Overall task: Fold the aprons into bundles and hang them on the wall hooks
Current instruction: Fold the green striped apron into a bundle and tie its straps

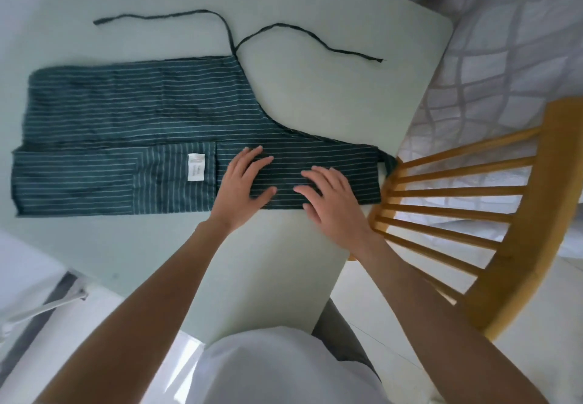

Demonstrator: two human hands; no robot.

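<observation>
A dark green apron [142, 113] with thin white stripes lies flat on the pale table [277, 261], its near long edge folded over so a white label [196, 167] shows. Two thin ties [315, 37] trail across the table behind it. My left hand [244, 182] rests palm down on the folded strip just right of the label, fingers spread and straight. My right hand [332, 198] presses flat on the same strip near its right end, fingers pointing left. No wall hooks are in view.
A wooden spindle-back chair [473, 214] stands close against the table's right edge. Beyond the table's far right corner lies a grey and white patterned floor covering [504, 40]. A white metal leg [47, 305] shows at lower left.
</observation>
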